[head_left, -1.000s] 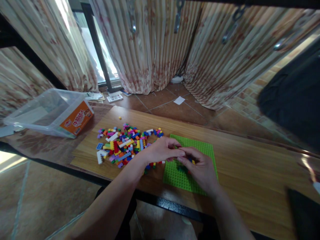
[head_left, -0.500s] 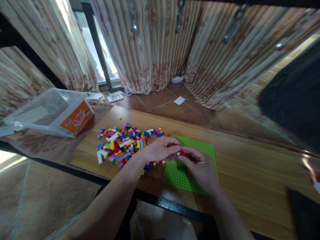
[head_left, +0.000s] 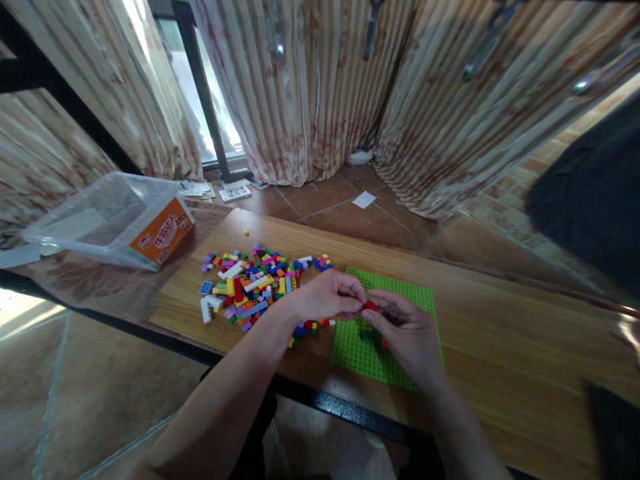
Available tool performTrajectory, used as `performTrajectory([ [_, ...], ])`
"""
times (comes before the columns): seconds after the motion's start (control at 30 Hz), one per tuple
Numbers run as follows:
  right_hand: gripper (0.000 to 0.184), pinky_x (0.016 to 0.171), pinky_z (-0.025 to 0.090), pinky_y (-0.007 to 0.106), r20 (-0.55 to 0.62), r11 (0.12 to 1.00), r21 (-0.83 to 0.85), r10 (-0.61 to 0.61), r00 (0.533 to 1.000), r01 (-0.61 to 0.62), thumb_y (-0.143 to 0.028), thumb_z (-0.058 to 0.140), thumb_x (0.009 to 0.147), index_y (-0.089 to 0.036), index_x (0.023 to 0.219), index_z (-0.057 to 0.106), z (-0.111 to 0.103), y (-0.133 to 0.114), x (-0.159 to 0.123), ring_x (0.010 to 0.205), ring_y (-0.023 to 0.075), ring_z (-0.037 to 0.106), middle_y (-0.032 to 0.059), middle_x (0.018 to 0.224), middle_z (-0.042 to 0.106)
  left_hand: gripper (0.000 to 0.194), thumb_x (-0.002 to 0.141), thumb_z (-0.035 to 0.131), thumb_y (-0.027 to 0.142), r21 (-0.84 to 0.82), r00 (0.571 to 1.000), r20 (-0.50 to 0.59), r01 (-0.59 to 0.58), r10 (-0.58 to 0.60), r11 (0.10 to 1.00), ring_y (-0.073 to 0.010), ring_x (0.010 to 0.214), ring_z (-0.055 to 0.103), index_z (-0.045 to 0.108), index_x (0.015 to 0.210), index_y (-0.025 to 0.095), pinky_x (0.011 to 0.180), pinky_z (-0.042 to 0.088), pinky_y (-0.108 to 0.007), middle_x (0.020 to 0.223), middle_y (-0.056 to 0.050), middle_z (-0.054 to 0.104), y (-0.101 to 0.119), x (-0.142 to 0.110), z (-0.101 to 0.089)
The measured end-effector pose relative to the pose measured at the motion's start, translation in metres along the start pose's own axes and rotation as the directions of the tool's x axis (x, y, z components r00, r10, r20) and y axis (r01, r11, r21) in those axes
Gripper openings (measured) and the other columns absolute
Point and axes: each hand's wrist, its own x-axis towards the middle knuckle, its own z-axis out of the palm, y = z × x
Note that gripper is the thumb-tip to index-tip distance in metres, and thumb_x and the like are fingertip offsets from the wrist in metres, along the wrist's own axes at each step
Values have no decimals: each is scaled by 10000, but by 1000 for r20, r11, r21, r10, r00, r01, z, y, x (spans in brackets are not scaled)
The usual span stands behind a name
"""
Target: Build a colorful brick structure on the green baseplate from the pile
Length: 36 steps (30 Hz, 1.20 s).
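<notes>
A small red toy brick (head_left: 370, 306) is pinched between the fingertips of my left hand (head_left: 334, 295) and my right hand (head_left: 404, 328), which meet above the green baseplate (head_left: 350, 353). Both hands are closed around it, and the fingers cover part of it. Under my right hand, dark green bricks (head_left: 370, 335) and an orange-red piece (head_left: 385, 343) sit on the baseplate, partly hidden and in shadow. To the left, a pile of mixed toy bricks (head_left: 255, 308) spreads over the wooden tabletop, its right side partly behind my left forearm.
A clear plastic bin (head_left: 113, 233) with an orange label stands on the brown cloth at the left. One yellow brick (head_left: 245, 233) lies apart near the board's back edge. Papers (head_left: 234, 193) lie beyond the table, before striped curtains (head_left: 310, 100). A dark object (head_left: 613, 427) is at lower right.
The white bit seen at the fingertips is no longer visible; only red shows between them now. The hands stay together over the baseplate. The whole view has shifted slightly.
</notes>
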Motion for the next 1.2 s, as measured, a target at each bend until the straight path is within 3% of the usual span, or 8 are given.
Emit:
performTrajectory([
  [0.07,267,679,576,318,-37,999,-36,-15,999,14,-349,757,757,-229,993,724,-1,1,0,743,164,692,25,848,748,38,775,619,162,47,999,-26,-19,20,999,-72,549,551,619,784,125,569,444,-195,624,32,604,1,-2,-9],
  [0.17,222,681,562,319,-50,981,-185,-74,996,64,-358,725,794,-234,977,738,1,5,-1,759,165,682,32,883,734,78,777,600,172,270,985,-167,0,47,963,-77,546,530,650,745,121,555,411,-192,613,27,607,1,-8,-32],
  [0.3,188,715,558,318,-3,931,-318,-190,982,179,-339,685,841,-244,996,734,9,5,-3,810,164,674,36,947,721,163,776,568,170,619,956,-268,78,117,781,-97,575,536,718,730,126,562,387,-195,611,14,642,0,-17,-57],
  [0.4,190,743,565,320,41,908,-337,-249,968,248,-315,655,869,-249,1035,721,17,5,-4,847,165,676,40,979,719,184,755,567,150,737,949,-288,134,128,663,-114,622,573,750,740,136,589,400,-197,659,-1,689,1,-21,-60],
  [0.8,202,823,567,340,137,827,-433,-333,933,359,-211,577,907,-231,1067,699,33,9,-5,932,182,685,62,1020,718,167,731,648,227,798,932,-360,287,37,530,-138,627,590,793,802,185,574,394,-217,667,1,712,8,-29,-64],
  [1.2,229,895,569,394,166,804,-469,-328,930,367,-234,545,917,-248,1099,685,45,10,-2,1036,214,665,84,1144,681,195,767,615,220,803,907,-405,294,112,518,-144,659,617,792,838,181,615,425,-216,722,-17,735,7,-34,-73],
])
